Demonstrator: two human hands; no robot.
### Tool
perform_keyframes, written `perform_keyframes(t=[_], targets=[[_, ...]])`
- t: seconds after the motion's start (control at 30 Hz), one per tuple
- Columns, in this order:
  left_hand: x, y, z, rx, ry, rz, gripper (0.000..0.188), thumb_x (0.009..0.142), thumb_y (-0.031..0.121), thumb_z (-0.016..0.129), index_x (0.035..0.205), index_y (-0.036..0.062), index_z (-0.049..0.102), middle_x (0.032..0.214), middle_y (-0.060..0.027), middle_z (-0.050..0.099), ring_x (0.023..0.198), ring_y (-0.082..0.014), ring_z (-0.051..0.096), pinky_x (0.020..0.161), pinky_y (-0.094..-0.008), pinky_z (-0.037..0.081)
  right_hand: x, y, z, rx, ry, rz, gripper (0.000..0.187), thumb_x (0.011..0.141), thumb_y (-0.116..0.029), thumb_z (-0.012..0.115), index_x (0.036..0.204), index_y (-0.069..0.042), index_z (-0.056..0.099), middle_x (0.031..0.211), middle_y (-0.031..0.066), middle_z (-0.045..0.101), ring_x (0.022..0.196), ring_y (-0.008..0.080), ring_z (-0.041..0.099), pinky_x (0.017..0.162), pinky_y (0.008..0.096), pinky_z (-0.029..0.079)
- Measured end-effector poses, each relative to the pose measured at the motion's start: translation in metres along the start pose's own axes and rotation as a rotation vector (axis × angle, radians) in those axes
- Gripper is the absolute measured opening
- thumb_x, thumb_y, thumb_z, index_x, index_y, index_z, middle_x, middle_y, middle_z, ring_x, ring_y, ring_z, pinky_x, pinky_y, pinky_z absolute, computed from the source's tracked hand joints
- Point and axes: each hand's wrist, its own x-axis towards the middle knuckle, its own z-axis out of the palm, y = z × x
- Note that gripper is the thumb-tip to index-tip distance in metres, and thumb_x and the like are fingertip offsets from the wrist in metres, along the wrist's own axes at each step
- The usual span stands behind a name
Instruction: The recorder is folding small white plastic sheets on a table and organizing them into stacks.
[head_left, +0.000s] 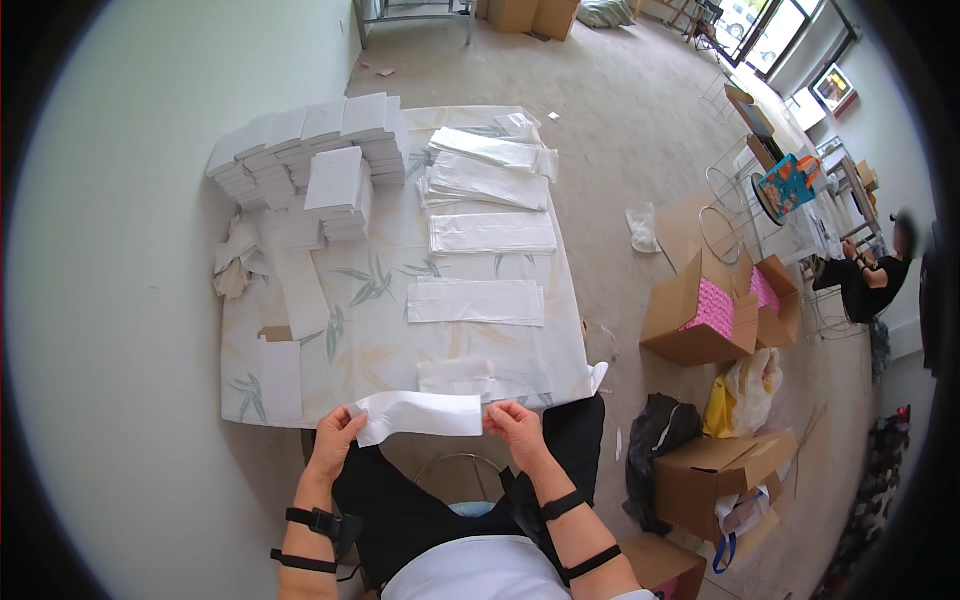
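A long white paper-like strip (425, 414) is stretched out just over the table's near edge, slightly wavy. My left hand (338, 432) pinches its left end, thumb on top. At its right end my right hand (514, 423) is closed, with thumb and fingertips together at the strip's edge. Just beyond lies a thin translucent white sheet pile (455, 376). Farther up the table, flat white strips lie in several piles, the nearest one (475, 302) roughly in the middle. A flat white piece with a brown flap (281, 378) rests left of my hands.
Stacks of white flat boxes (337, 180) stand at the table's far left, by the wall. Crumpled pale cloth or paper (238, 262) lies in front. Open cartons (690, 310), a black bag (662, 445) and stools occupy the floor at right. Another person (875, 280) sits far right.
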Motion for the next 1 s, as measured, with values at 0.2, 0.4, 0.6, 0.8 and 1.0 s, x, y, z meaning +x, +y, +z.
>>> perform_keyframes(t=[0.2,0.4,0.6,0.8,1.0], targets=[[0.009,0.002,-0.007,0.008,-0.004,-0.006,0.024,0.095,0.015,0.060,0.114,-0.0004,0.061,0.104,-0.0027,0.066,0.091,-0.0076,0.060,0.081,-0.0239,0.047,-0.003,0.002,0.009,-0.501,0.074,-0.174,0.025,0.093,-0.025,0.064,0.095,-0.001,0.066,0.081,0.0027,0.069,0.066,0.0084,0.060,0.060,0.0219,0.046],[-0.036,0.079,0.037,0.091,-0.137,0.013,0.022,0.095,0.013,0.058,0.113,-0.0002,0.059,0.103,-0.0027,0.065,0.093,-0.0079,0.059,0.085,-0.0246,0.047,-0.039,0.050,0.027,-0.316,-0.223,0.386,0.069,0.092,-0.046,0.063,0.143,-0.003,0.041,0.136,0.0127,0.054,0.115,0.0186,0.058,0.091,0.0315,0.048],[-0.073,0.100,0.036,-0.126,-0.240,-0.049,0.027,0.092,0.013,0.057,0.115,-0.0010,0.058,0.109,-0.0072,0.066,0.099,-0.0139,0.063,0.090,-0.0283,0.048,-0.022,0.064,0.042,0.193,-0.599,0.454,0.100,0.092,-0.042,0.064,0.154,-0.007,-0.007,0.156,0.0131,0.030,0.142,0.0234,0.030,0.115,0.0388,0.024],[-0.080,0.101,0.033,-0.305,-0.196,0.057,0.027,0.094,0.015,0.054,0.116,-0.0007,0.058,0.109,-0.0085,0.067,0.102,-0.0156,0.063,0.093,-0.0303,0.047,-0.025,0.055,0.069,0.414,-0.643,0.435,0.051,0.095,-0.020,0.063,0.139,-0.002,0.044,0.135,0.0077,0.053,0.123,0.0175,0.053,0.104,0.0392,0.045],[-0.049,0.077,0.012,-0.079,0.004,0.111,0.022,0.095,0.012,0.056,0.113,0.0000,0.059,0.104,-0.0044,0.066,0.096,-0.0103,0.061,0.088,-0.0252,0.046,-0.019,0.010,0.044,0.105,0.007,-0.015,0.021,0.091,-0.017,0.068,0.105,-0.001,0.067,0.095,0.0000,0.068,0.082,0.0110,0.062,0.077,0.0247,0.048]])
